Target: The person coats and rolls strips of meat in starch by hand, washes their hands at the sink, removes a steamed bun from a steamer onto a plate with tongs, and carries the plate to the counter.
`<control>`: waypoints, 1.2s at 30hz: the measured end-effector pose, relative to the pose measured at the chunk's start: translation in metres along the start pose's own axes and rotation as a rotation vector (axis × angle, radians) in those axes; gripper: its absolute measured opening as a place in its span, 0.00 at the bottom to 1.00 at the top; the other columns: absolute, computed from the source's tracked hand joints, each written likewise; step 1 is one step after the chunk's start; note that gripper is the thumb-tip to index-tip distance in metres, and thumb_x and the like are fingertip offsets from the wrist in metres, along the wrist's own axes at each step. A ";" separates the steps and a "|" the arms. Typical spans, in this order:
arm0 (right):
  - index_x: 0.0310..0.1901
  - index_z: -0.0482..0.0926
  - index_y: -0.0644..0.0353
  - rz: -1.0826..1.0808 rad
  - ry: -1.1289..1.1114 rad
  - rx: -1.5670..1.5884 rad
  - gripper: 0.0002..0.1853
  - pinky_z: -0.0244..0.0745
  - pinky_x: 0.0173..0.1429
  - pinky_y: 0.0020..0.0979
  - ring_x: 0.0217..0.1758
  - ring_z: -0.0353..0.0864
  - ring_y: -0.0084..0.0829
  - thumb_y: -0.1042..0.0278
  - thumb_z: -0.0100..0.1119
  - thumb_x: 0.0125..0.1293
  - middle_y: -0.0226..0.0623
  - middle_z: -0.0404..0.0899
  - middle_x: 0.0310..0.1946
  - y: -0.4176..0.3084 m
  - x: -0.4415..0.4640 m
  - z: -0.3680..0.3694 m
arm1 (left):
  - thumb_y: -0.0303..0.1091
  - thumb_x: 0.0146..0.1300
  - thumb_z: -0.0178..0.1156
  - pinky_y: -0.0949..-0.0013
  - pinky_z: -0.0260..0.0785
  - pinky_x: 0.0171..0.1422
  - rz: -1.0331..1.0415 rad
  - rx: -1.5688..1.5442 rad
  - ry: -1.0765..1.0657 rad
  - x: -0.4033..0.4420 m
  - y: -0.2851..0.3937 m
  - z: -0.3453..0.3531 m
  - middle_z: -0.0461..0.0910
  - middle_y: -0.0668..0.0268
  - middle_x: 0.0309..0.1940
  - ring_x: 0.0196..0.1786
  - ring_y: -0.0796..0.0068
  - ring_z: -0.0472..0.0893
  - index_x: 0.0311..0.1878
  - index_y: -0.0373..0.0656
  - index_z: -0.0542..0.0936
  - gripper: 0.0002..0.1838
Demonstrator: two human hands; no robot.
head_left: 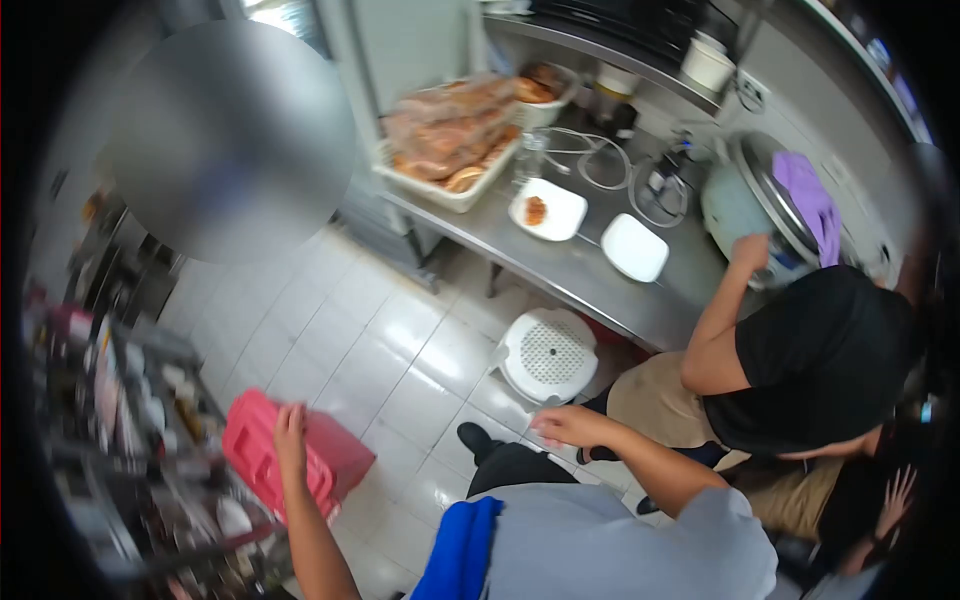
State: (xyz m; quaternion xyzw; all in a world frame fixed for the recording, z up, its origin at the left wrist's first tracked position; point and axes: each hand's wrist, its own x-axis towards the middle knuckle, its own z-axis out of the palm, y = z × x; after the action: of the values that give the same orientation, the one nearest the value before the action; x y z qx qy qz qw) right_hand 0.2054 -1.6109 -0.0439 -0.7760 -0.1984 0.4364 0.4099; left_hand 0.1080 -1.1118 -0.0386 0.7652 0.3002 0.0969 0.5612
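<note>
My left hand (290, 430) is in front of the red plastic box (330, 455) at the lower left, fingers loosely extended and holding nothing visible; contact with the box is unclear. Near the middle, my right hand (572, 426) hangs with loosely bent fingers, slightly apart and with nothing seen in them. Just beyond it stands a white stool (550, 352) with a perforated seat. A blue cloth (462, 545) lies against my grey shirt.
Along the steel counter (510, 250) are a tray of wrapped meat (450, 125), two white dishes and a large cooker (730, 200) with a purple cloth. A co-worker in black (810, 370) reaches to the cooker. Cluttered shelves (170, 470) stand left; another person's hand shows far right.
</note>
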 end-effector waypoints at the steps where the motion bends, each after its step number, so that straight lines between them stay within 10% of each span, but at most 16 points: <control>1: 0.50 0.75 0.58 0.028 -0.006 0.011 0.16 0.75 0.37 0.31 0.31 0.80 0.25 0.60 0.51 0.66 0.36 0.81 0.31 0.008 0.035 0.006 | 0.38 0.68 0.49 0.71 0.68 0.44 -0.060 0.062 -0.050 0.015 -0.042 -0.012 0.78 0.61 0.40 0.41 0.75 0.77 0.47 0.36 0.77 0.15; 3: 0.48 0.75 0.58 -0.137 0.134 -0.280 0.16 0.75 0.43 0.40 0.39 0.81 0.40 0.59 0.49 0.64 0.45 0.81 0.35 0.028 0.138 0.020 | 0.42 0.70 0.45 0.66 0.68 0.44 -0.010 0.149 -0.048 0.015 -0.140 -0.004 0.77 0.58 0.39 0.42 0.69 0.76 0.45 0.34 0.76 0.18; 5: 0.45 0.76 0.58 -0.067 -0.108 -0.528 0.16 0.74 0.49 0.45 0.46 0.78 0.48 0.65 0.50 0.56 0.50 0.79 0.42 -0.041 0.219 0.038 | 0.40 0.69 0.46 0.64 0.69 0.42 -0.067 1.010 -0.389 -0.006 -0.249 -0.035 0.77 0.58 0.39 0.40 0.67 0.76 0.46 0.34 0.75 0.17; 8: 0.47 0.76 0.58 -0.814 -0.102 -0.162 0.17 0.73 0.51 0.44 0.49 0.77 0.46 0.63 0.53 0.56 0.47 0.78 0.44 -0.155 0.284 0.092 | 0.40 0.68 0.46 0.62 0.69 0.43 -0.491 0.709 -0.487 -0.021 -0.268 -0.047 0.77 0.58 0.38 0.40 0.67 0.77 0.46 0.36 0.75 0.17; 12: 0.45 0.78 0.56 -0.961 -0.404 -0.241 0.16 0.73 0.47 0.43 0.43 0.79 0.44 0.60 0.53 0.57 0.44 0.81 0.37 -0.280 0.314 0.099 | 0.41 0.66 0.47 0.60 0.70 0.43 -0.572 0.592 -0.482 0.048 -0.256 -0.055 0.78 0.59 0.37 0.41 0.66 0.77 0.45 0.38 0.76 0.16; 17: 0.37 0.80 0.57 -0.684 -0.205 -0.632 0.11 0.74 0.42 0.45 0.40 0.80 0.46 0.65 0.52 0.56 0.43 0.81 0.33 -0.197 0.512 0.120 | 0.43 0.65 0.49 0.57 0.70 0.44 -0.485 0.616 -0.616 0.188 -0.256 -0.066 0.78 0.60 0.36 0.41 0.66 0.78 0.43 0.41 0.76 0.15; 20: 0.41 0.80 0.58 0.137 0.052 -0.657 0.13 0.76 0.46 0.44 0.48 0.79 0.44 0.68 0.54 0.53 0.44 0.81 0.43 -0.074 0.532 0.053 | 0.43 0.64 0.49 0.55 0.70 0.44 -0.424 0.619 -0.663 0.279 -0.248 -0.084 0.78 0.61 0.35 0.42 0.65 0.78 0.43 0.42 0.76 0.15; 22: 0.41 0.81 0.61 0.478 0.554 -0.264 0.14 0.73 0.52 0.45 0.52 0.77 0.46 0.67 0.53 0.55 0.48 0.78 0.49 0.003 0.485 0.017 | 0.44 0.63 0.50 0.54 0.70 0.44 -0.393 0.618 -0.668 0.347 -0.241 -0.102 0.79 0.62 0.35 0.42 0.65 0.78 0.42 0.44 0.77 0.15; 26: 0.30 0.82 0.62 0.651 0.883 -0.454 0.12 0.75 0.42 0.45 0.37 0.80 0.46 0.62 0.58 0.50 0.46 0.81 0.31 0.135 0.361 -0.002 | 0.45 0.62 0.51 0.52 0.70 0.45 -0.439 0.288 -0.406 0.535 -0.209 -0.137 0.79 0.62 0.34 0.43 0.64 0.79 0.41 0.46 0.77 0.14; 29: 0.27 0.83 0.62 1.141 1.320 0.214 0.09 0.77 0.42 0.43 0.36 0.83 0.44 0.66 0.58 0.53 0.49 0.82 0.32 0.091 0.268 0.026 | 0.41 0.62 0.50 0.74 0.62 0.32 -0.234 0.026 -0.231 0.593 -0.072 -0.100 0.76 0.68 0.37 0.35 0.73 0.76 0.42 0.47 0.74 0.11; 32: 0.25 0.84 0.59 1.169 0.925 0.239 0.07 0.76 0.28 0.34 0.26 0.83 0.38 0.71 0.55 0.51 0.42 0.82 0.23 0.072 0.280 0.053 | 0.42 0.63 0.51 0.74 0.62 0.29 -0.046 0.067 -0.304 0.647 -0.029 -0.070 0.76 0.69 0.33 0.32 0.74 0.75 0.42 0.45 0.74 0.12; 33: 0.20 0.83 0.58 1.034 0.533 -0.267 0.09 0.74 0.24 0.35 0.22 0.81 0.35 0.68 0.54 0.51 0.38 0.80 0.18 0.206 0.316 0.098 | 0.42 0.65 0.52 0.74 0.62 0.27 -0.042 0.067 -0.423 0.661 -0.030 -0.068 0.76 0.69 0.30 0.30 0.76 0.75 0.41 0.44 0.75 0.11; 34: 0.38 0.83 0.62 0.986 0.357 -0.286 0.12 0.76 0.46 0.39 0.42 0.83 0.43 0.68 0.54 0.55 0.47 0.82 0.38 0.173 0.371 0.086 | 0.40 0.65 0.51 0.74 0.64 0.28 -0.009 0.257 -0.522 0.676 -0.037 -0.071 0.76 0.69 0.30 0.30 0.77 0.75 0.41 0.43 0.75 0.11; 36: 0.21 0.82 0.63 0.830 1.002 0.188 0.12 0.75 0.34 0.45 0.27 0.81 0.44 0.64 0.55 0.50 0.46 0.79 0.20 0.049 0.442 0.052 | 0.39 0.64 0.52 0.69 0.67 0.30 0.038 0.580 -0.708 0.706 -0.086 -0.083 0.79 0.66 0.31 0.31 0.75 0.77 0.41 0.44 0.77 0.10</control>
State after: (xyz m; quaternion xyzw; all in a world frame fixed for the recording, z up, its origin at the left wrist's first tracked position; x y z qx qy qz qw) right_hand 0.3976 -1.3212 -0.3257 -0.8582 0.3714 0.1597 0.3163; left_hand 0.6030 -0.6281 -0.2210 0.8821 0.0907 -0.2483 0.3900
